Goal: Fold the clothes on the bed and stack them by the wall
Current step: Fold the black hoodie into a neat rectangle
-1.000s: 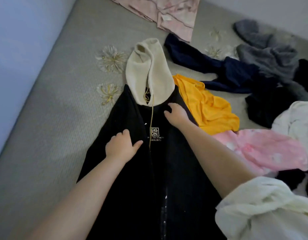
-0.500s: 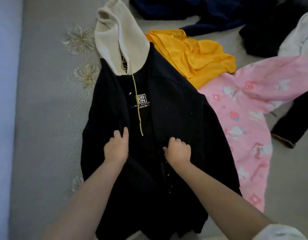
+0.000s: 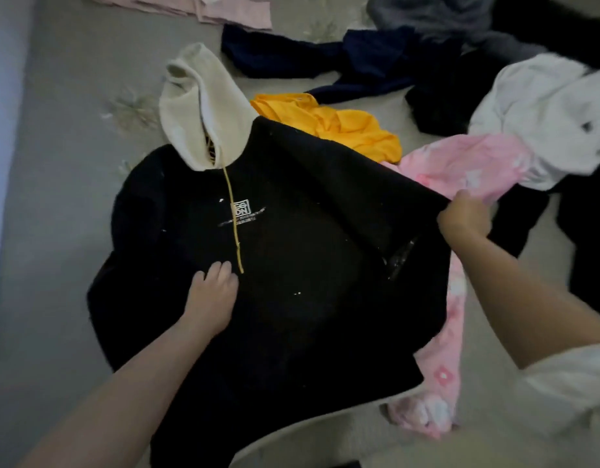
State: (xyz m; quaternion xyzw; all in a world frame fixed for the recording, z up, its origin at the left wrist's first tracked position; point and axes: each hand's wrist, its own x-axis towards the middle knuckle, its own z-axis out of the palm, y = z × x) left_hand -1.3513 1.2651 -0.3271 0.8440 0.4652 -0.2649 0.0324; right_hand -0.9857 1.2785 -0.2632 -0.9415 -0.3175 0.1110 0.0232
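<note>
Black hoodie [image 3: 291, 265] with cream hood [image 3: 197, 109] lies face up on the grey bed [image 3: 55, 231], directly ahead of the person. Long axis runs from the hood, at the far end, down to the hem nearest the body, tilted a little leftward at the top. A yellow drawstring [image 3: 233, 217] hangs down the chest.

Left hand [image 3: 212, 295] rests on the chest just beside the drawstring tip, fingers extended and flat, pressing the fabric; it grips nothing. Right hand [image 3: 465, 216] is closed on the hoodie's right-side edge, which is lifted off the bed and drawn taut outward. Whether that edge is sleeve or body seam cannot be told.

Judgement: the step in hand is the first lengthwise fold, right side over toward the centre line. The right hand is the nearer hand for it; the left serves as anchor along the fold axis.

Room: bare bed lies left of the hoodie up to the wall [image 3: 1, 130], which leaves space for the folded stack. The right side is crowded: pink patterned garment [image 3: 460, 163] lies partly under the lifted edge, yellow garment [image 3: 332, 126] touches the right shoulder, navy garment [image 3: 308, 59] and white garment [image 3: 541, 119] lie beyond. Risk: the pink piece could be dragged along in the fold.
</note>
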